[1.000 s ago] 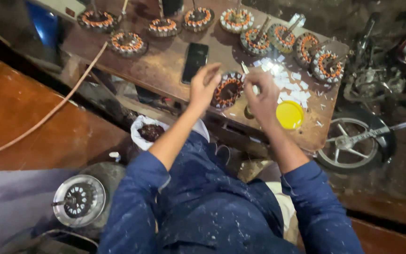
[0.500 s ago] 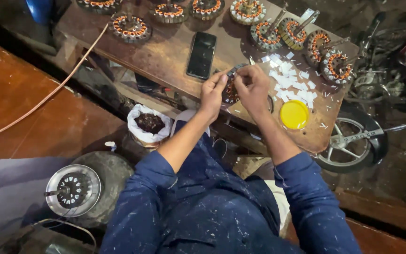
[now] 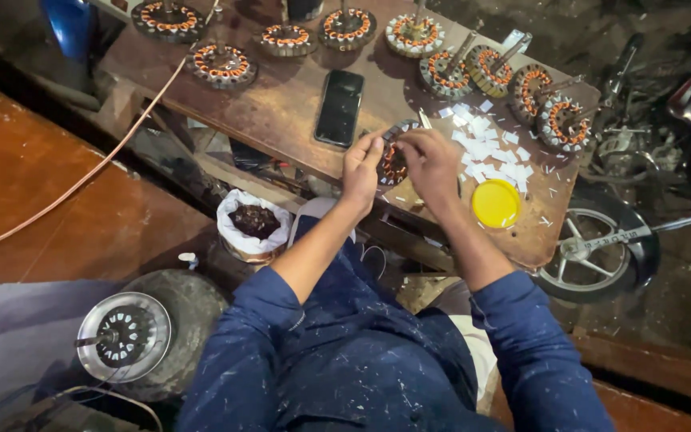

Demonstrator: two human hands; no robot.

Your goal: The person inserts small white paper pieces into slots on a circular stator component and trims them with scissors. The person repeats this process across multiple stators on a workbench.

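My left hand [image 3: 361, 168] and my right hand [image 3: 433, 160] close around a round copper-wound motor stator [image 3: 393, 166] at the near edge of the wooden workbench [image 3: 281, 112]. The stator is mostly hidden by my fingers. A black phone [image 3: 339, 106] lies just left of my left hand. A pile of small white paper slips [image 3: 493, 148] lies to the right of my right hand, and a yellow lid [image 3: 496, 203] sits below it.
Several wound stators [image 3: 221, 64] line the back of the bench. A copper wire [image 3: 73, 186] trails left across the floor. A white bag of dark scraps [image 3: 253, 224], a metal wheel hub [image 3: 124, 336] and a motorcycle wheel [image 3: 597, 248] stand around my legs.
My hands have drawn the stator closer to the bench's near edge and now cover most of it. The view has shifted slightly down and right.
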